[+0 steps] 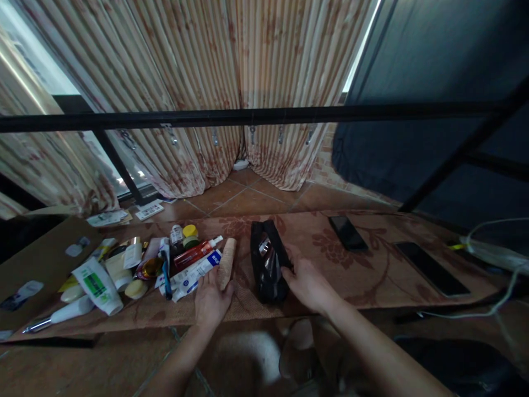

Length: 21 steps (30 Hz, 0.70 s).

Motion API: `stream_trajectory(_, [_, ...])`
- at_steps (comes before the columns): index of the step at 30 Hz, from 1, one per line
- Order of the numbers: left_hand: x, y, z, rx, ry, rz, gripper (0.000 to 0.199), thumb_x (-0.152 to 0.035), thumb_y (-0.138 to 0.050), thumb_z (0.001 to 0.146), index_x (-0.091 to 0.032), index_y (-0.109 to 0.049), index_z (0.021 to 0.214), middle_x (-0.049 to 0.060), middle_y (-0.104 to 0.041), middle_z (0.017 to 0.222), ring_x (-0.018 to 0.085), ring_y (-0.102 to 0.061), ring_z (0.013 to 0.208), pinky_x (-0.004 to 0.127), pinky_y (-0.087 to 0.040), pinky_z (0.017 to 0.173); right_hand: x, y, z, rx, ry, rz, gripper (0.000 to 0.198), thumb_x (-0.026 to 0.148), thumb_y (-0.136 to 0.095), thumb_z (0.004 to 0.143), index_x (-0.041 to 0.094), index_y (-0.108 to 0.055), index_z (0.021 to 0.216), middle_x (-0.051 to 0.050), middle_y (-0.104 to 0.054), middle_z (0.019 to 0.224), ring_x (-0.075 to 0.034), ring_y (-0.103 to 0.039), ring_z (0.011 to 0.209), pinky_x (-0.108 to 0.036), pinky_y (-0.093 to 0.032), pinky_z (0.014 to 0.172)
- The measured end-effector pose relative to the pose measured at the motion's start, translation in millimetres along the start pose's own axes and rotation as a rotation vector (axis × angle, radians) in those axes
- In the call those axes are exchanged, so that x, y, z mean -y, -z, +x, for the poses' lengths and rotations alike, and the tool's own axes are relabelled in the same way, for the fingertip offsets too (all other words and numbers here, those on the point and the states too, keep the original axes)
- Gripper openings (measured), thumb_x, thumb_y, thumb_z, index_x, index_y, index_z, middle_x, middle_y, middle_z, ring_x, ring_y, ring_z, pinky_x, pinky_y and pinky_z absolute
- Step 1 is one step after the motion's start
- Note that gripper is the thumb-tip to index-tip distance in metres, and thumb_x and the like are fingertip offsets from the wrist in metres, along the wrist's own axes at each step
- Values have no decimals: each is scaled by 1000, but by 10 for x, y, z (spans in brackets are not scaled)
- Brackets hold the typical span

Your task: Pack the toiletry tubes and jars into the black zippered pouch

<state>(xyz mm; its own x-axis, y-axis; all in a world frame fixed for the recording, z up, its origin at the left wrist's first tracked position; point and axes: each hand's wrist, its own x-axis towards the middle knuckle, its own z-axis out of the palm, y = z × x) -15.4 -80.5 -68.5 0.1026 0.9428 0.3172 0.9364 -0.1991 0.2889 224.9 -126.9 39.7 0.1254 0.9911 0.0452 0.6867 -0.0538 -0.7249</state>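
Note:
My right hand [308, 282] pinches the right edge of a black zip pouch [270, 281], whose mouth gapes a little and shows something shiny inside. The lower end of a beige textured cylinder [227, 259] lies between the thumb and fingers of my left hand [212, 300]. Just left of those fingers is a white and blue squeeze tube [194, 278]. Beyond it lies a red bottle [194, 255] with a white nozzle. A white and green tube [98, 286] rests farther left in a pile of small bottles, jars and tubes.
The items lie on a narrow bench with a patterned brown cover [314, 262]. Two dark phones [347, 232] lie to the right, near a pale cable [496, 309]. An open cardboard box [45, 264] stands at the left end. A black metal bar [248, 117] crosses before the curtains.

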Motion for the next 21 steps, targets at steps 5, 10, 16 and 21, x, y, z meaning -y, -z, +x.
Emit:
stream_trajectory(5, [-12,-17,-9,0,13,-21,50,-41,-51,82,-14,-45,123,12,-59,110,31,-53,105,43,-43,89,-17,-59,2,-37,11,94,60,10,-48,73,23,-43,131,-3,-69,93,-20,-65,83,-33,-48,79])
stream_trajectory(10, [3,8,-3,9,-15,-21,49,-43,-48,84,-14,-45,123,12,-59,109,31,-54,103,43,-43,88,7,-86,-10,-86,21,157,64,7,-46,72,27,-42,133,0,-69,95,-19,-64,82,-33,-49,80])
stream_trajectory(16, [-17,17,9,17,-4,19,53,-46,-45,85,-11,-45,125,14,-59,110,32,-52,106,44,-44,86,103,-7,-32,-31,99,13,44,7,-46,77,26,-63,112,-3,-65,103,-19,-61,97,-33,-43,91])
stream_trajectory(21, [-25,19,27,37,-8,22,54,-47,-45,84,-10,-46,124,16,-59,111,32,-52,109,44,-44,87,132,32,-38,-118,141,-41,29,15,-52,80,23,-66,104,-5,-56,116,-17,-58,96,-32,-44,90])
